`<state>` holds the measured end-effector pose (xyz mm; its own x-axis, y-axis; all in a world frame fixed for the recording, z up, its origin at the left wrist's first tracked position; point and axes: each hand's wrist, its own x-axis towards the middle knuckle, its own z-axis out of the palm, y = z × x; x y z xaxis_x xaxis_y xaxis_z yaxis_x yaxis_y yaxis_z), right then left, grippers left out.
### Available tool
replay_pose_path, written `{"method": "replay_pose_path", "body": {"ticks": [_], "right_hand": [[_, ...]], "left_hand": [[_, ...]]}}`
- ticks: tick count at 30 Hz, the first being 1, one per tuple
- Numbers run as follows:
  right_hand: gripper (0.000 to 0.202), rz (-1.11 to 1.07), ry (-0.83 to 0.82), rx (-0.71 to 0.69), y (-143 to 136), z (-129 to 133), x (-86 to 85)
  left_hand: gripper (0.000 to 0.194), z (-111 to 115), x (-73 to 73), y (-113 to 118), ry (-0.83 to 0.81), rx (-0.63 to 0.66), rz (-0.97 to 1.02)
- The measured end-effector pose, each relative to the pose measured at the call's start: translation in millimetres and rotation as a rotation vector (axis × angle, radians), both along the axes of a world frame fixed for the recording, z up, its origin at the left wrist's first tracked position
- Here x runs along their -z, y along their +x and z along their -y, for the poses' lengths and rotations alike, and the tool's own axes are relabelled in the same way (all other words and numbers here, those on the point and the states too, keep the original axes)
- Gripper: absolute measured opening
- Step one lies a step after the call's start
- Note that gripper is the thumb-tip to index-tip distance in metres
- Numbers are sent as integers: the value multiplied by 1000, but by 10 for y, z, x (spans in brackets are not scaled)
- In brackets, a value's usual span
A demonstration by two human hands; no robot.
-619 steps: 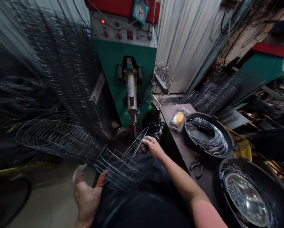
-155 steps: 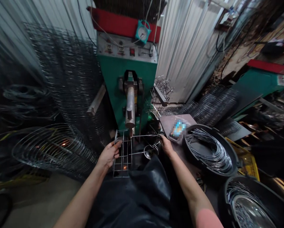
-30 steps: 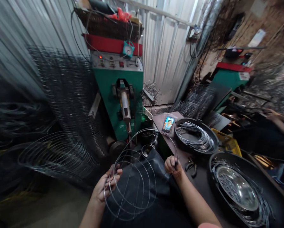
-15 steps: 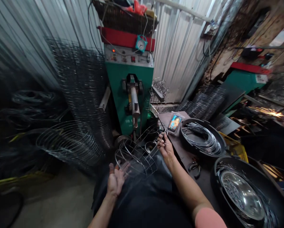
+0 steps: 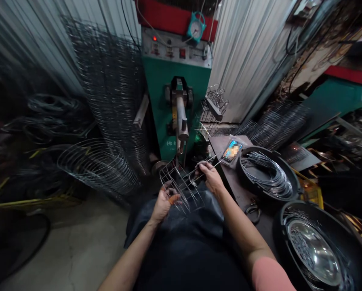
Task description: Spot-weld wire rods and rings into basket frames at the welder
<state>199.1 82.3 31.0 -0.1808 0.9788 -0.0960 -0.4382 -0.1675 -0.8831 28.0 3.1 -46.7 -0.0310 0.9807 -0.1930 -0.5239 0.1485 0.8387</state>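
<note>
A wire basket frame (image 5: pixel 184 190) of thin metal rods is held over my lap, below the electrode arm (image 5: pixel 181 117) of a green spot welding machine (image 5: pixel 158 81). My left hand (image 5: pixel 165 200) closes around its left side, with orange wrapping on a finger. At the other side my right hand (image 5: pixel 209 176) has its fingers pinched on thin wire rods (image 5: pixel 215 160) that stick out up and to the right. Whether these rods are joined to the frame I cannot tell. The frame's upper end lies close to the arm's lower tip.
Right of me a table (image 5: pixel 220 147) bears a phone (image 5: pixel 232 150), pliers (image 5: pixel 253 211), a black pan of wire hoops (image 5: pixel 267 173) and a larger pan (image 5: pixel 282 242) holding a steel bowl (image 5: pixel 326 258). Stacked wire frames (image 5: pixel 114 89) and wire rings (image 5: pixel 96 169) stand left.
My left hand has gone from open, palm up, to closed on the wire frame. The frame is turned and nearer the welder's arm. The camera view has tilted down.
</note>
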Motion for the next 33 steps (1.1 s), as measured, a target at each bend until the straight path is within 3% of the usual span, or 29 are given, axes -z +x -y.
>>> {"method": "replay_pose_path", "body": {"ticks": [3, 7, 14, 24, 33], "right_hand": [[29, 75, -42, -50, 62, -55, 4], [29, 26, -136, 108, 119, -219, 12], [33, 30, -129, 110, -67, -381, 111], [32, 41, -88, 123, -174, -863, 242], [31, 43, -96, 93, -289, -1107, 324]], "left_hand": [[62, -45, -118, 6, -17, -12, 23], [57, -158, -195, 52, -38, -90, -18], [54, -458, -236, 97, -37, -165, -79], [56, -841, -322, 102, -185, -244, -52], [51, -1014, -303, 30, -204, -267, -61]]}}
